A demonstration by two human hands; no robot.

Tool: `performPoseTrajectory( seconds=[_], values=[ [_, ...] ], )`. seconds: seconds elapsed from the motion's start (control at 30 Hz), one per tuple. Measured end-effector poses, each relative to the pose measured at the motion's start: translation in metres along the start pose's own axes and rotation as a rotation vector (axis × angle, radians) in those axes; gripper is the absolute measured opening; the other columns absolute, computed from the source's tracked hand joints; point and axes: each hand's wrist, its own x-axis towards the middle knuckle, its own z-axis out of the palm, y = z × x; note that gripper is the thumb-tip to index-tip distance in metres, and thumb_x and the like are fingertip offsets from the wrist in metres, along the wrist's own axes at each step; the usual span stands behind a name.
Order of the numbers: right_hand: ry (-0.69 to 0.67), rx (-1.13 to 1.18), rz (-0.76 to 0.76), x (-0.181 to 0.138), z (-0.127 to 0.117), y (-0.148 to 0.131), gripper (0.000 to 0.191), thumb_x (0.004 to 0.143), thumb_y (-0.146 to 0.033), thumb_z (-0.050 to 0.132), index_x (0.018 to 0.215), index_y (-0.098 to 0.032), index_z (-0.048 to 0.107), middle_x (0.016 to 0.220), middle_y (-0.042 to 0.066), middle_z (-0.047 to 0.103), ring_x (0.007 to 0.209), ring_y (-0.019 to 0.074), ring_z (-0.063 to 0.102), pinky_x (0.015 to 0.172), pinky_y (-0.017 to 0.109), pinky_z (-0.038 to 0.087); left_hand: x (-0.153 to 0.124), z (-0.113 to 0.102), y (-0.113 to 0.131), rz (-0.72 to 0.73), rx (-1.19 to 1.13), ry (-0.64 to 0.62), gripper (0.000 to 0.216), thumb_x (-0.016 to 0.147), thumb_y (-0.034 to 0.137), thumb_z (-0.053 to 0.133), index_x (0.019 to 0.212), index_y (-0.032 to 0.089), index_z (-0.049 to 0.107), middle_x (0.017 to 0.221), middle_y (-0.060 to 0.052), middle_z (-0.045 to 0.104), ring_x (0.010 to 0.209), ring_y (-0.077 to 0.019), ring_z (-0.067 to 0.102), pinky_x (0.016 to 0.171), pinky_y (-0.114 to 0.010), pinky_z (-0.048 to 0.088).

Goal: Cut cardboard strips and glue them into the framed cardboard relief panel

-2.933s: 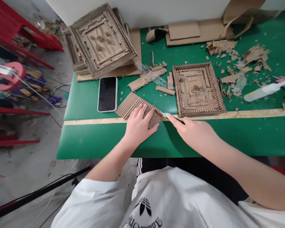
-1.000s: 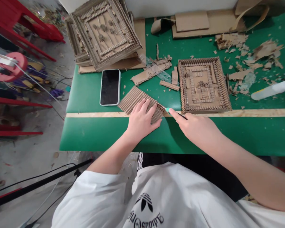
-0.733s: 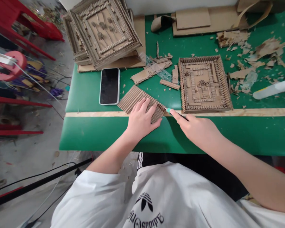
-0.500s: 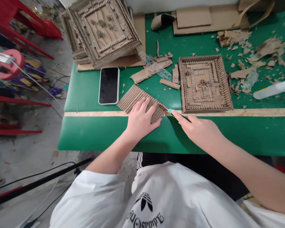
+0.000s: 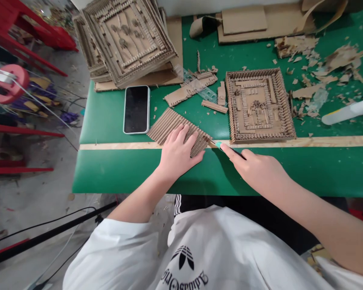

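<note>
The left hand (image 5: 177, 151) lies spread on the ribbed card (image 5: 166, 125), grasping nothing, while the right hand's (image 5: 261, 167) grip is closed around the knife (image 5: 218, 145), its tip at the card's right corner on the tabletop (image 5: 121, 173). If the left hand pressed too lightly, the card could swivel and the blade skip toward those fingers (the thumb sits near that edge). Farther off, the phone (image 5: 136, 109) lies just beside the card's left corner, and a hard outward slip might nick the tray (image 5: 286, 108) beyond the knife.
</note>
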Motion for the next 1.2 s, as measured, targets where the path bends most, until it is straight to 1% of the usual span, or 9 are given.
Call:
performPoseTrajectory(
  seconds=[0.13, 0.3, 0.47, 0.6, 0.67, 0.8, 0.87, 1.03, 1.2],
  values=[
    [-0.006, 0.004, -0.014, -0.005, 0.001, 0.002, 0.058, 0.083, -0.013, 0.045, 0.137, -0.032, 0.044, 0.061, -0.001, 0.047, 0.045, 0.0021, 0.030, 0.048, 0.021, 0.010, 0.000, 0.000, -0.001, 0.008, 0.017, 0.004, 0.048, 0.082, 0.044, 0.055, 0.120, 0.015, 0.058, 0.131, -0.018, 0.052, 0.128, -0.0354, 0.044, 0.103, -0.050, 0.039],
    [-0.021, 0.009, -0.014, -0.010, 0.003, 0.004, 0.060, 0.084, -0.012, 0.043, 0.140, -0.033, 0.040, 0.062, -0.002, 0.046, 0.045, 0.0025, 0.031, 0.049, 0.021, 0.010, 0.000, 0.000, 0.000, 0.016, 0.024, 0.014, 0.049, 0.082, 0.044, 0.055, 0.120, 0.014, 0.058, 0.130, -0.019, 0.053, 0.127, -0.0357, 0.045, 0.103, -0.049, 0.040],
    [-0.006, -0.007, -0.021, -0.013, 0.003, 0.006, 0.059, 0.083, -0.014, 0.047, 0.139, -0.032, 0.041, 0.061, -0.002, 0.046, 0.046, 0.0021, 0.035, 0.048, 0.022, 0.012, 0.000, 0.000, 0.000, 0.012, 0.026, 0.011, 0.048, 0.082, 0.044, 0.055, 0.120, 0.014, 0.058, 0.130, -0.019, 0.053, 0.127, -0.0355, 0.045, 0.102, -0.050, 0.041],
    [0.002, -0.010, -0.022, -0.015, 0.003, 0.006, 0.059, 0.084, -0.012, 0.045, 0.139, -0.031, 0.042, 0.061, -0.002, 0.046, 0.045, 0.0021, 0.034, 0.048, 0.022, 0.012, 0.000, 0.000, 0.000, 0.019, 0.029, 0.021, 0.048, 0.082, 0.044, 0.055, 0.120, 0.014, 0.058, 0.130, -0.019, 0.053, 0.126, -0.0357, 0.045, 0.102, -0.050, 0.041],
    [0.023, -0.016, -0.027, -0.015, 0.003, 0.006, 0.058, 0.084, -0.012, 0.045, 0.138, -0.031, 0.043, 0.060, -0.002, 0.046, 0.045, 0.0023, 0.034, 0.048, 0.022, 0.013, 0.000, 0.000, 0.000, 0.011, 0.014, 0.017, 0.048, 0.082, 0.044, 0.055, 0.120, 0.015, 0.058, 0.130, -0.019, 0.053, 0.127, -0.0356, 0.045, 0.103, -0.050, 0.040],
    [0.104, -0.070, -0.032, -0.017, 0.004, 0.007, 0.053, 0.083, -0.016, 0.050, 0.134, -0.032, 0.048, 0.059, -0.002, 0.045, 0.045, 0.0030, 0.036, 0.049, 0.022, 0.012, 0.001, 0.001, 0.000, 0.003, 0.010, 0.018, 0.047, 0.082, 0.044, 0.055, 0.119, 0.016, 0.058, 0.130, -0.018, 0.053, 0.127, -0.0354, 0.045, 0.103, -0.050, 0.040],
    [0.119, -0.085, -0.035, -0.018, 0.004, 0.007, 0.053, 0.083, -0.016, 0.051, 0.133, -0.032, 0.049, 0.059, -0.002, 0.045, 0.044, 0.0030, 0.037, 0.049, 0.022, 0.012, 0.001, 0.001, 0.000, 0.012, 0.017, 0.020, 0.047, 0.082, 0.043, 0.055, 0.119, 0.015, 0.058, 0.129, -0.018, 0.053, 0.127, -0.0355, 0.045, 0.103, -0.049, 0.040],
    [0.066, -0.068, -0.038, -0.021, 0.001, 0.008, 0.055, 0.083, -0.012, 0.045, 0.135, -0.031, 0.047, 0.059, -0.002, 0.044, 0.044, 0.0028, 0.033, 0.049, 0.022, 0.009, 0.001, 0.000, 0.000, 0.005, -0.002, 0.005, 0.047, 0.081, 0.042, 0.056, 0.119, 0.014, 0.059, 0.131, -0.019, 0.052, 0.127, -0.0361, 0.044, 0.103, -0.051, 0.040],
    [-0.007, -0.034, -0.046, -0.019, -0.003, 0.010, 0.063, 0.081, -0.006, 0.040, 0.138, -0.031, 0.043, 0.060, -0.002, 0.044, 0.044, 0.0023, 0.028, 0.048, 0.021, 0.010, 0.001, 0.000, 0.001, -0.005, -0.006, 0.004, 0.047, 0.081, 0.043, 0.056, 0.119, 0.016, 0.058, 0.130, -0.018, 0.052, 0.127, -0.0362, 0.044, 0.103, -0.051, 0.039]
  ],
)
